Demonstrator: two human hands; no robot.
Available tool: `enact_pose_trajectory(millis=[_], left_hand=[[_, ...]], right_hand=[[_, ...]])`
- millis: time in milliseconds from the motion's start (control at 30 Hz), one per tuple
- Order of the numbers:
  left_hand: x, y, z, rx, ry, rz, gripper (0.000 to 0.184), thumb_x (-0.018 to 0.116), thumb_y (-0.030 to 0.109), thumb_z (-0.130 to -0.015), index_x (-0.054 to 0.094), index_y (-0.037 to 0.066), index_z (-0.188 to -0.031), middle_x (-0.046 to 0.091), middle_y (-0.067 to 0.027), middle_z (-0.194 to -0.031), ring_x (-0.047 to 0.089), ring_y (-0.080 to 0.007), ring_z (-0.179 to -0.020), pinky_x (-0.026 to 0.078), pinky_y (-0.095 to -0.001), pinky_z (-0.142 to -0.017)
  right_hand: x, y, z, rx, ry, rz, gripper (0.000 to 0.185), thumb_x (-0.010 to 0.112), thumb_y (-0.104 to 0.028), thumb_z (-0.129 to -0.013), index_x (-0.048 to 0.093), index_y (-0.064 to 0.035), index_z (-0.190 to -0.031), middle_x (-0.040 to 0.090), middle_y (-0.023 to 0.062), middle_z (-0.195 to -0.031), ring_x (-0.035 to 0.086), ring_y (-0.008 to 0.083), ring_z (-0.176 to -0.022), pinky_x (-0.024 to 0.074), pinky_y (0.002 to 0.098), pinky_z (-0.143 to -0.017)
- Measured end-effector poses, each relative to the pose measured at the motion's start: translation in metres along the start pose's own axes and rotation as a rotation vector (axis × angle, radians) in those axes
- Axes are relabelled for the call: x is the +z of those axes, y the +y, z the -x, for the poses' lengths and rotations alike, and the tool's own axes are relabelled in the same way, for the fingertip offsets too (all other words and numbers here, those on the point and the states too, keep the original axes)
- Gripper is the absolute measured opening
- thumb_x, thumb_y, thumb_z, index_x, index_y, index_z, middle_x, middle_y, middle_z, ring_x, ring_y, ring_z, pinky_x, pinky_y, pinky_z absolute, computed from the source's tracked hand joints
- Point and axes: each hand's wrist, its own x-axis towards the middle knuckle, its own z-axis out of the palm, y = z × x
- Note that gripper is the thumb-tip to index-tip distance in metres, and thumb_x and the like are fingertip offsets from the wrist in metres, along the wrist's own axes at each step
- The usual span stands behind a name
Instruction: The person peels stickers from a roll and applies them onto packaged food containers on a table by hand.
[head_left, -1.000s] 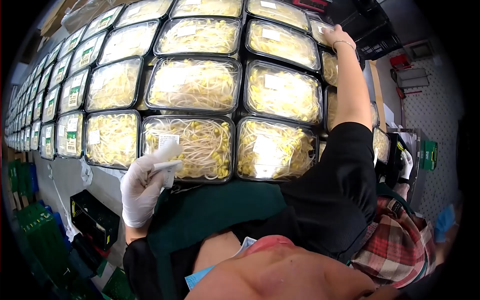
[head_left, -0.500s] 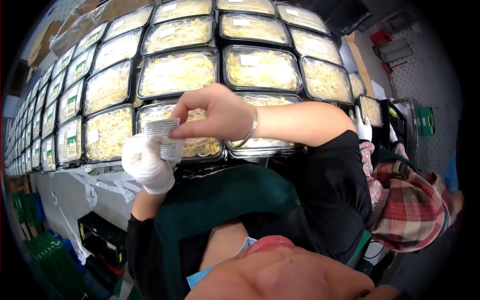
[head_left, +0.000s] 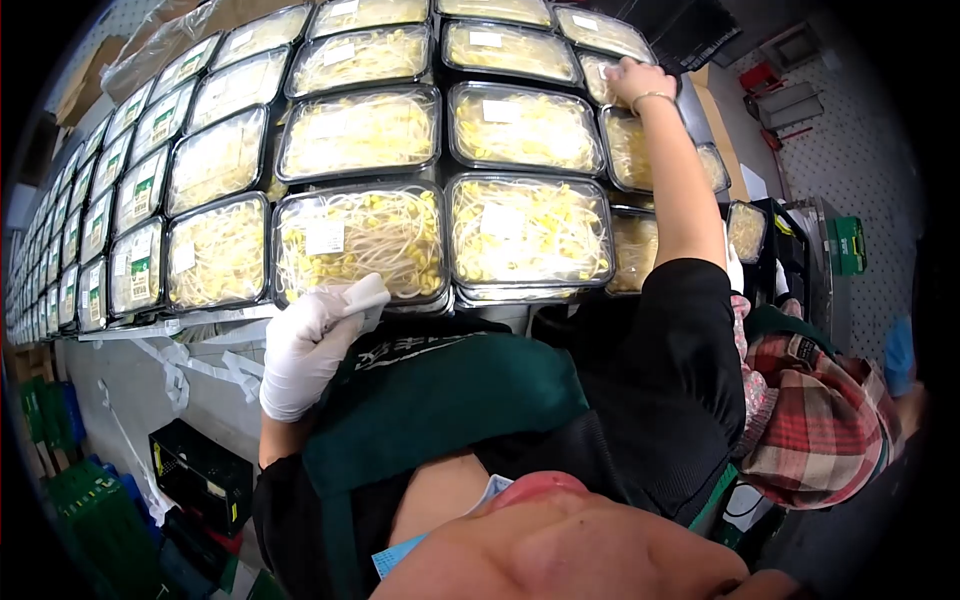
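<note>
My left hand (head_left: 305,350), in a white glove, is closed on a folded white label sheet (head_left: 367,294) at the front edge of the nearest trays. My bare right hand (head_left: 640,84) reaches to the far right column. Its fingertips are bunched and pressed on the lid of a bean sprout tray (head_left: 632,112), at a small white label (head_left: 604,71) partly hidden by the fingers. In front of me, a sprout tray with a white label (head_left: 325,238) lies beside another labelled tray (head_left: 502,222). My forearm covers part of the right column.
Rows of stacked sprout trays (head_left: 150,200) run off to the left, some with green labels. At right, a co-worker's plaid-clad body (head_left: 820,420) is near a small sprout tray (head_left: 746,232). A black crate (head_left: 203,475) and white strips (head_left: 240,375) lie on the floor.
My right hand has left the label sheet and moved to the far right tray. My left hand has lowered slightly with the sheet, uncovering the front trays, where a white label now shows.
</note>
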Motion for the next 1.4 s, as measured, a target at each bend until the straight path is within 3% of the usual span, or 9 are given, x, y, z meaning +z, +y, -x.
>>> enact_pose_trajectory(millis=[167, 267, 333, 467, 600, 700, 900, 1133, 1400], left_hand=[[0.004, 0.015, 0.003, -0.246, 0.032, 0.478, 0.042, 0.031, -0.015, -0.079, 0.042, -0.003, -0.118, 0.048, -0.018, -0.118, 0.056, -0.02, -0.095, 0.044, -0.0243, -0.077], [0.004, 0.015, 0.0, -0.256, 0.058, 0.489, 0.038, 0.032, -0.013, -0.08, 0.044, -0.005, -0.116, 0.051, -0.0187, -0.114, 0.058, -0.0203, -0.09, 0.046, -0.0251, -0.073], [0.009, 0.006, 0.003, -0.185, 0.145, 0.372, 0.028, 0.037, -0.008, -0.082, 0.05, -0.006, -0.107, 0.059, -0.0188, -0.099, 0.061, -0.0184, -0.073, 0.049, -0.0244, -0.061], [0.016, -0.009, 0.003, 0.188, 0.281, 0.427, 0.008, 0.054, 0.001, -0.08, 0.053, -0.004, -0.074, 0.059, -0.0116, -0.063, 0.056, -0.0125, -0.054, 0.044, -0.0211, -0.045], [0.015, -0.005, 0.005, 0.108, 0.148, 0.348, 0.005, 0.054, -0.004, -0.079, 0.053, -0.003, -0.083, 0.06, -0.0108, -0.071, 0.053, -0.008, -0.055, 0.042, -0.0185, -0.047], [0.011, -0.006, 0.002, 0.062, -0.146, 0.351, 0.021, 0.047, -0.009, -0.081, 0.052, -0.002, -0.1, 0.06, -0.0068, -0.082, 0.05, -0.0044, -0.061, 0.04, -0.0154, -0.055], [0.0, -0.024, 0.006, -0.005, -0.165, 0.197, 0.016, 0.054, -0.006, -0.077, 0.056, 0.0, -0.091, 0.057, -0.0029, -0.076, 0.048, -0.006, -0.063, 0.042, -0.0196, -0.059], [0.004, 0.006, 0.014, -0.224, -0.161, 0.52, 0.026, 0.042, -0.012, -0.08, 0.052, -0.005, -0.103, 0.059, -0.0116, -0.102, 0.057, -0.0131, -0.086, 0.044, -0.0224, -0.077], [0.016, -0.006, 0.017, -0.087, -0.125, 0.614, 0.008, 0.054, -0.001, -0.08, 0.057, -0.003, -0.087, 0.061, -0.0107, -0.071, 0.058, -0.0132, -0.062, 0.046, -0.0221, -0.056]], right_hand=[[0.026, 0.017, -0.022, 0.454, -0.011, -0.33, 0.047, 0.053, -0.041, -0.077, 0.052, -0.0115, -0.114, 0.057, 0.0111, -0.108, 0.054, 0.0265, -0.099, 0.0401, 0.0386, -0.085], [-0.023, -0.045, 0.043, -0.204, 0.22, -1.032, 0.024, 0.057, -0.023, -0.079, 0.061, -0.0053, -0.094, 0.063, 0.0104, -0.091, 0.059, 0.0169, -0.084, 0.046, 0.0285, -0.074], [-0.085, -0.099, 0.142, -0.768, -0.212, -1.46, 0.036, 0.064, -0.027, -0.075, 0.056, -0.0018, -0.099, 0.063, 0.0061, -0.087, 0.058, 0.0131, -0.08, 0.0469, 0.0237, -0.07], [-0.112, -0.148, 0.27, -1.052, -0.312, -1.49, 0.03, 0.069, -0.011, -0.068, 0.058, -0.0066, -0.096, 0.06, 0.0035, -0.091, 0.054, 0.0147, -0.087, 0.0441, 0.0279, -0.078], [-0.104, -0.128, 0.26, -0.828, 0.028, -1.596, 0.011, 0.065, -0.007, -0.072, 0.061, -0.0043, -0.083, 0.061, 0.0025, -0.078, 0.056, 0.0115, -0.08, 0.0442, 0.0243, -0.074], [-0.081, -0.051, 0.172, -0.416, 0.345, -0.964, 0.016, 0.061, -0.018, -0.077, 0.059, -0.0039, -0.084, 0.061, 0.0037, -0.077, 0.057, 0.0136, -0.071, 0.0451, 0.0262, -0.07], [0.008, 0.036, 0.095, -0.094, 0.06, -0.18, 0.031, 0.051, -0.045, -0.077, 0.058, -0.0162, -0.088, 0.062, 0.0065, -0.089, 0.053, 0.0267, -0.095, 0.037, 0.0429, -0.082], [0.036, 0.053, 0.102, 0.236, 0.116, -0.478, 0.033, 0.049, -0.035, -0.081, 0.053, -0.0162, -0.109, 0.059, 0.0129, -0.101, 0.055, 0.027, -0.096, 0.042, 0.0378, -0.081], [-0.085, -0.123, 0.313, -0.899, 0.04, -1.415, 0.044, 0.075, -0.01, -0.06, 0.057, -0.0059, -0.1, 0.058, 0.0051, -0.089, 0.054, 0.0194, -0.087, 0.0413, 0.0311, -0.081]])
